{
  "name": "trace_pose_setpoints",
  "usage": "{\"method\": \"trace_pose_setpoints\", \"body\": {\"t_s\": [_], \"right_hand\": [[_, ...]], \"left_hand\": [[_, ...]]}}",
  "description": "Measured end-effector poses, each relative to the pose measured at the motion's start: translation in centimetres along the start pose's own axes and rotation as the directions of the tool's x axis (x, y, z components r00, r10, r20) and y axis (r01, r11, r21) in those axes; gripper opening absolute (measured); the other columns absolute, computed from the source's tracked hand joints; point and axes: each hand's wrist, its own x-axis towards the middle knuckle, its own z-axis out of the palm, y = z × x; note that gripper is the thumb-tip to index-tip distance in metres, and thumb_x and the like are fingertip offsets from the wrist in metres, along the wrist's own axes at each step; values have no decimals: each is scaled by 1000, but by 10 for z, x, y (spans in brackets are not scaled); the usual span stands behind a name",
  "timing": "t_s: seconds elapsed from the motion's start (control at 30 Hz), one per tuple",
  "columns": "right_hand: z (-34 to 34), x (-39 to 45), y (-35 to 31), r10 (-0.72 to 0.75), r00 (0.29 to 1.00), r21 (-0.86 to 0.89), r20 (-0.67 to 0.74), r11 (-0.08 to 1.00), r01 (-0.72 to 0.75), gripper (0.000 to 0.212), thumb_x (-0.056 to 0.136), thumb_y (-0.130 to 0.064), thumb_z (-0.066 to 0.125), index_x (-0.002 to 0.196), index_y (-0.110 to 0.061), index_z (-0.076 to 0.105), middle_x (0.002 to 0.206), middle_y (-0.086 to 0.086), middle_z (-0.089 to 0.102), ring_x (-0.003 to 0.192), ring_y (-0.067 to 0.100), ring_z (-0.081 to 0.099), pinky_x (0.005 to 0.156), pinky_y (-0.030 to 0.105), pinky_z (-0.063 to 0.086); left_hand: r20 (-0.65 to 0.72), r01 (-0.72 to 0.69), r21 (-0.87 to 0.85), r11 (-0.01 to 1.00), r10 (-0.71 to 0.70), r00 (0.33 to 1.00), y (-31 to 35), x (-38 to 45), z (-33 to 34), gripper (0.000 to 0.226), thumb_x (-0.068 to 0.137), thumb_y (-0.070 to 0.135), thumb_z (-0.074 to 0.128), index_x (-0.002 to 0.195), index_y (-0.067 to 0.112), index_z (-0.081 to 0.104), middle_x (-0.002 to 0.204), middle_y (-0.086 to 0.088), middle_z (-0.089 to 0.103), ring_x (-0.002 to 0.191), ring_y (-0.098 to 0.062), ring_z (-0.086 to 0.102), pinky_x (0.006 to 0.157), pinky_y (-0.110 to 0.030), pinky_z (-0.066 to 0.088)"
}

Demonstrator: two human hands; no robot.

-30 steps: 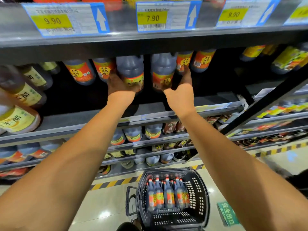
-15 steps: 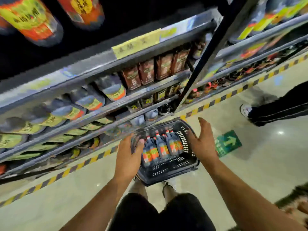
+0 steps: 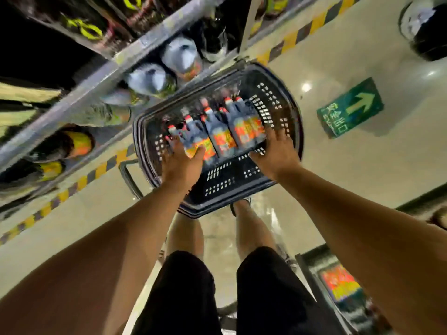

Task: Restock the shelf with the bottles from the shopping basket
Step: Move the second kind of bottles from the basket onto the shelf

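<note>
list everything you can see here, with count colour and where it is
bottles: about five, dark with red caps and orange labels, in the basket's far half
shopping basket: one, black, on the floor by the shelf
shelf: one grey unit, upper left
shelf bottles: several, blurred, on the lower shelf levels
hazard stripe: yellow and black, on the floor along the shelf
exit sign: one, green, on the floor at right
left hand: on the leftmost bottles
right hand: at the rightmost bottles

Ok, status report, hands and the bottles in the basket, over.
Left hand open, reaching onto the leftmost bottles. Right hand open at the right-end bottle. All bottles lying in the basket. Nothing in the way.
</note>
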Motion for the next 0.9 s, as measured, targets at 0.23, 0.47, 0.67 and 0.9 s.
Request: {"method": "trace_pose_setpoints", "body": {"t_s": [0.23,0.47,0.67,0.9], "right_hand": [[77,106,11,111,984,71,139,990,-121,101,83,-60,67,165,-23,21,157,15,42,142,39,42,119,52,39],[137,187,25,274,951,280,146,910,-305,108,54,-69,69,151,-31,38,142,8,61,131,35,58,112,50,48],[150,216,27,226,971,276,76,931,-238,93,57,-51,89,140,-28,53,136,2,66,129,29,62,112,47,50],[125,205,36,233,953,328,193,900,-287,106,27,-68,86,122,-25,68,112,-2,76,101,20,74,92,41,63]], "left_hand": [[-21,252,-72,965,-254,967,-33,84,75,92,94,57,68,163,13,27,161,-21,41,145,-44,45,113,-50,44],[5,394,-288,873,-410,912,-60,129,109,80,67,49,74,137,13,59,130,-13,70,116,-34,70,95,-42,59],[-124,459,-274,845,-504,855,-61,154,129,95,71,58,85,144,8,50,147,-17,53,132,-38,59,108,-47,53],[-62,508,-328,796,-555,830,-51,149,142,100,74,52,90,147,8,38,150,-17,49,133,-38,57,104,-43,53]]}}
